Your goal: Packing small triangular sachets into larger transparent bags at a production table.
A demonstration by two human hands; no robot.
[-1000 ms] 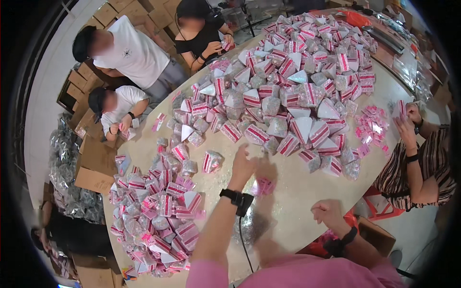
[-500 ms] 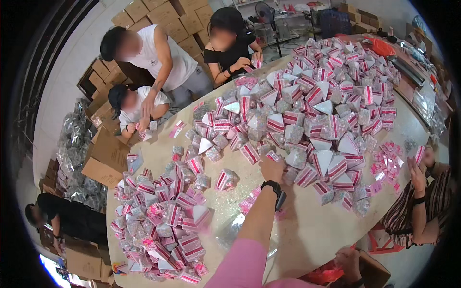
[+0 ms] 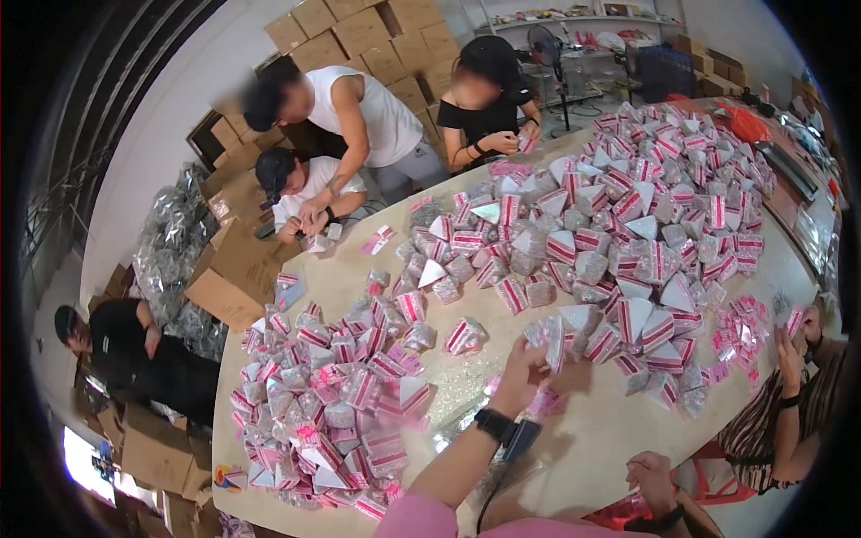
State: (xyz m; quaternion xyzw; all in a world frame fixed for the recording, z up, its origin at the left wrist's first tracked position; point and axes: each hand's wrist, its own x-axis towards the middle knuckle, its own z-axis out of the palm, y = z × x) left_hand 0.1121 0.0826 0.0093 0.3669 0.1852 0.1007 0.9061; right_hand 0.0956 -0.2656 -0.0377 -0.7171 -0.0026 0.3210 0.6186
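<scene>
My left hand [image 3: 520, 372], with a black device on its wrist, grips a small clear packet [image 3: 547, 342] that has a pink-and-white striped label. The packet is held above the table at the near edge of a big heap of similar packets [image 3: 619, 229]. Low at the right, by the table's near edge, my right hand [image 3: 650, 475] has curled fingers; what they hold, if anything, is hidden. Below the left hand lie a clear plastic bag [image 3: 457, 430] and pink labels [image 3: 543, 402]. One single packet [image 3: 466, 335] rests left of my left hand.
Another packet heap [image 3: 332, 403] covers the table's left side. Loose pink labels [image 3: 740, 332] lie at the right, near a person in stripes [image 3: 762, 412]. Across the table, people handle packets beside an open cardboard box [image 3: 235, 273]. Stacked cartons [image 3: 368, 36] stand behind.
My left hand has lifted a packet from the edge of the big heap and drawn it back nearer. The view has shifted, so the table appears further right.
</scene>
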